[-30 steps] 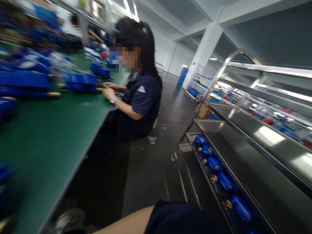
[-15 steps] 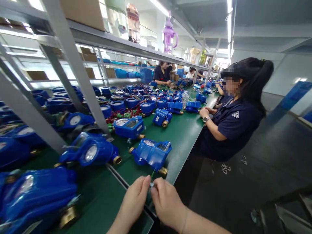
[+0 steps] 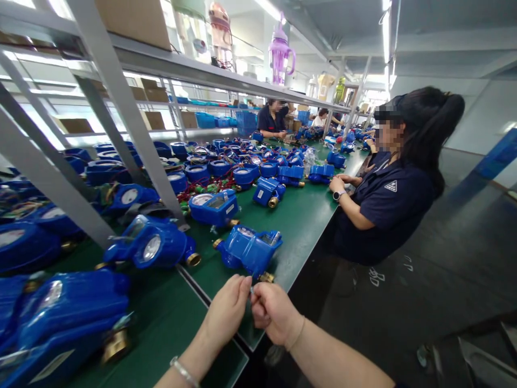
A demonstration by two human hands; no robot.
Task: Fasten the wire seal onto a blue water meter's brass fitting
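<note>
Pinching a tiny part, too small to identify, between our left hand (image 3: 228,307) and right hand (image 3: 273,312), both closed on it, just in front of the blue plastic water meter (image 3: 248,250) on the green bench (image 3: 299,215). Loosen either grip and it probably drops off the edge.

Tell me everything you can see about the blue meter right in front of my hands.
The blue meter is a glossy blue body, plastic by its look, with a clear hinged lid, a round dial on top and brass-coloured threaded ends. It lies on the green bench near its edge. The left hand and right hand meet just below it, fingertips pinched together.
</note>
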